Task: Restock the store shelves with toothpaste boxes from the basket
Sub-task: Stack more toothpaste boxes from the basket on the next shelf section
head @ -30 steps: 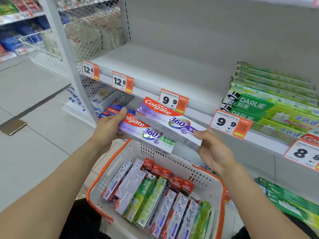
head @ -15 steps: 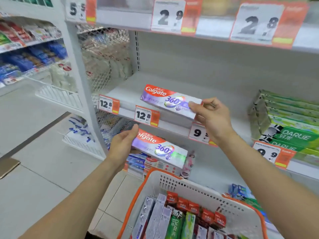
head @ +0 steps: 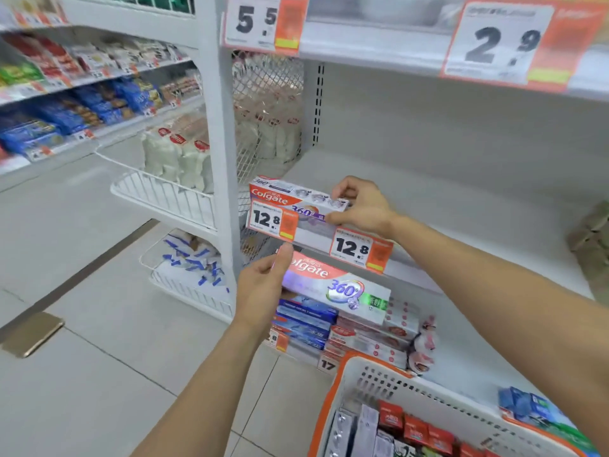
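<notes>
Head view. Since half a second ago your right hand [head: 361, 206] has carried its Colgate 360 box [head: 296, 201] leftward and down to the front left corner of the white shelf [head: 428, 206]; the box now sits behind the left 12.8 price tag [head: 272, 222], where before it hung in the air above the shelf edge. Your right hand still grasps the box's right end, thumb low, fingers curled over the top. Your left hand [head: 263, 291] keeps its hold on the second Colgate box [head: 333, 288], thumb on the front face, below the shelf lip.

Shelf box: white and purple, red Colgate banner, front face toward you, partly hidden by the tag. Long axis runs along the shelf edge, logo end toward the left upright.

Second box: same print, green patch near its right end; long axis tilts down to the right, logo end at your left hand.

The orange-rimmed basket [head: 333, 390] sits at lower right, more boxes inside
</notes>
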